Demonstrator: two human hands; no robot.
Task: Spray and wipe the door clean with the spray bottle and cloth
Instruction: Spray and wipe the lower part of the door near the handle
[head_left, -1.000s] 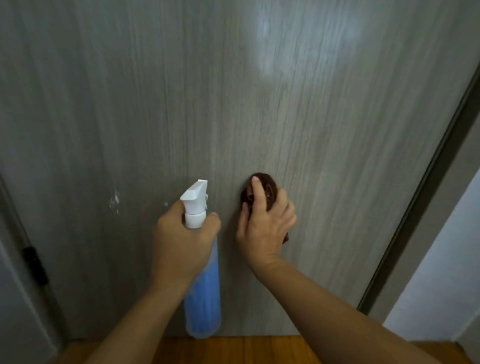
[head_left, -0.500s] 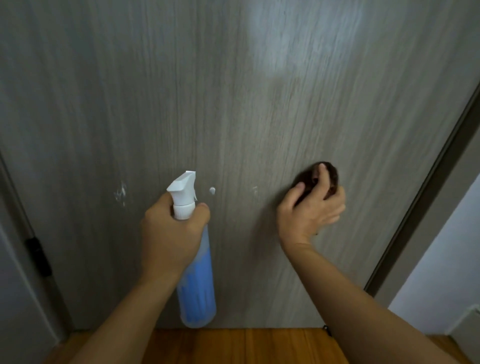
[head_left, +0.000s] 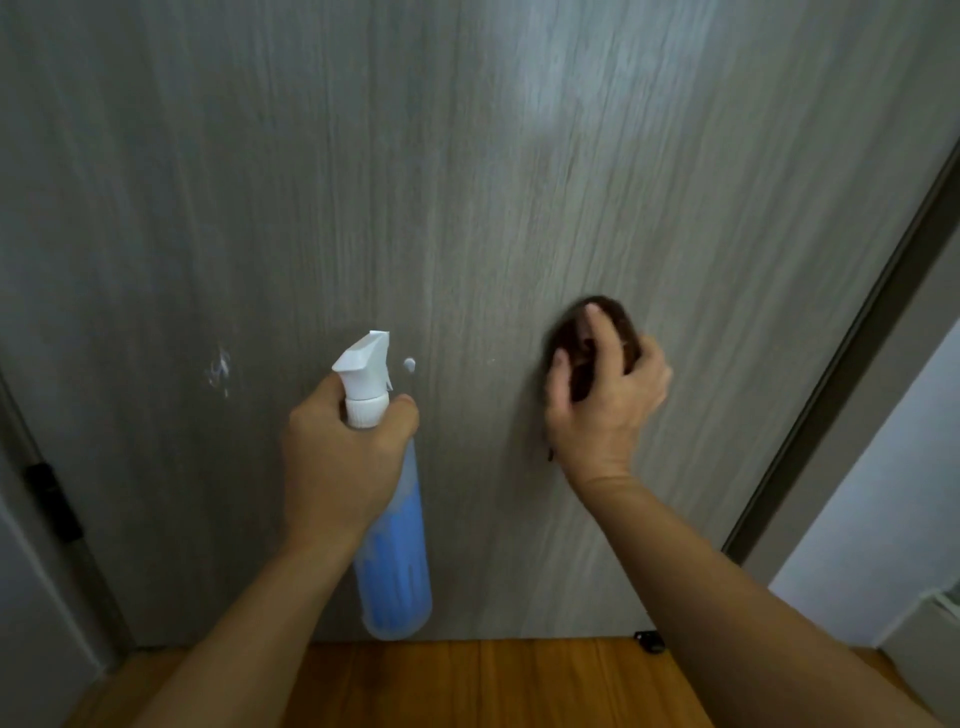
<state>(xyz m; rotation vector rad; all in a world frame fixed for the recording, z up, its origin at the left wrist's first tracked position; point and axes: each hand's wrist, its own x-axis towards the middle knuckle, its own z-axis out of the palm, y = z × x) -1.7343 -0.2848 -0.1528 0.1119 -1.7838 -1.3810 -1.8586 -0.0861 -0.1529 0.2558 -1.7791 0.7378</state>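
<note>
A grey wood-grain door (head_left: 467, 182) fills the view. My left hand (head_left: 337, 457) grips a spray bottle (head_left: 397, 566) of blue liquid by its neck, with the white nozzle pointing up at the door. My right hand (head_left: 608, 400) presses a bunched dark brown cloth (head_left: 605, 322) flat against the door, right of the bottle. White foam spots (head_left: 221, 369) sit on the door left of the bottle, and a small white drop (head_left: 409, 365) sits just beside the nozzle.
A dark door frame (head_left: 852, 338) runs down the right side with a white wall (head_left: 883, 493) beyond it. A black hinge (head_left: 52, 499) sits at the left edge. Wooden floor (head_left: 493, 680) lies below, with a small black door stop (head_left: 649, 640) at the door's foot.
My right hand swept the cloth to the right across the door, away from the bottle, then held near the same spot. The left hand with the bottle stayed almost still.
</note>
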